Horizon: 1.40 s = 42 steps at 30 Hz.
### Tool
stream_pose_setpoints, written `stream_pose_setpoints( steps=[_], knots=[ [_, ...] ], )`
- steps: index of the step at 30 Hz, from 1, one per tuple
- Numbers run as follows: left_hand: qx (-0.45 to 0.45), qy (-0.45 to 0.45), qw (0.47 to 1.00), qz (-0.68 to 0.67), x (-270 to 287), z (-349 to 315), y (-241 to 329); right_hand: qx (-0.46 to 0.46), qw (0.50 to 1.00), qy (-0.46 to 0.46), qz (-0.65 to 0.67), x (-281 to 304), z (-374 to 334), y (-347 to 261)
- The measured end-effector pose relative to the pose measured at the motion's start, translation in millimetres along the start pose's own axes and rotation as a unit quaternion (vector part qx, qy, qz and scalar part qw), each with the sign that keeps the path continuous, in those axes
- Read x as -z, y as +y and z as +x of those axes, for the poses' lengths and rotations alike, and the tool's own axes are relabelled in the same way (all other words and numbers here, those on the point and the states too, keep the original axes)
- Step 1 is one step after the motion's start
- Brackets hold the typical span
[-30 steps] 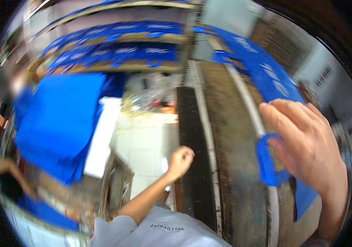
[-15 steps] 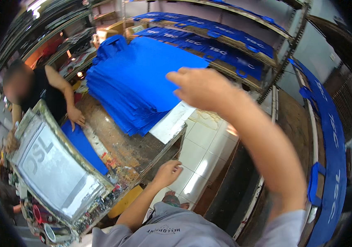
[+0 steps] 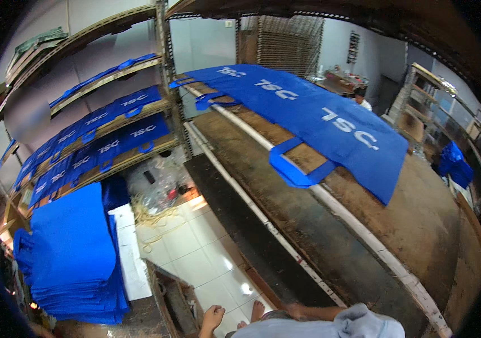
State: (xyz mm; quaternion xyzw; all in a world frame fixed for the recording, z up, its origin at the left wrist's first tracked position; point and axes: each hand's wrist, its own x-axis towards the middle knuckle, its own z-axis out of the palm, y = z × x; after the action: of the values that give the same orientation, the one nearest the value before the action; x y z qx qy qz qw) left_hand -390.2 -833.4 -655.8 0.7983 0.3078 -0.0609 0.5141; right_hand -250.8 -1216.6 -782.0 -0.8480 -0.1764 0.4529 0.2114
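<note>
Blue fabric stack (image 3: 71,242) lay toward ten o'clock from left hand (image 3: 213,316), long axis twelve-to-six; right hand (image 3: 295,310) farther. Couldn't tell whether either hand's fingers were apart.

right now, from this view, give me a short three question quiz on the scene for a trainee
1. Multiple choice: where does the left hand appear? A) on a shelf B) in front of the tiled floor C) on the back wall

2. True or false: the blue fabric stack at the lower left has a plain top, with no lettering.

3. Fill in: the handle of the nearest printed bag on the right-hand bench lies across a ____ rail.

Key: 1 B; 2 true; 3 white
</note>
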Motion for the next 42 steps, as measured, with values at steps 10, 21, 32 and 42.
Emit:
stream_pose_setpoints(
  steps=[10,21,32,42],
  knots=[
    [0.209,-0.097,0.969,-0.090,-72,17,-138,-0.078,0.988,0.051,0.124,-64,-70,-1],
    [0.205,0.023,0.969,-0.137,-18,-11,-98,0.013,0.997,0.053,0.051,-12,9,-41],
    [0.096,-0.067,0.993,0.005,-71,-45,-123,0.032,0.995,0.049,0.078,52,41,-68],
    [0.213,0.008,0.976,-0.043,-107,-17,-157,0.013,0.999,0.003,0.035,32,47,-30]
  ],
)
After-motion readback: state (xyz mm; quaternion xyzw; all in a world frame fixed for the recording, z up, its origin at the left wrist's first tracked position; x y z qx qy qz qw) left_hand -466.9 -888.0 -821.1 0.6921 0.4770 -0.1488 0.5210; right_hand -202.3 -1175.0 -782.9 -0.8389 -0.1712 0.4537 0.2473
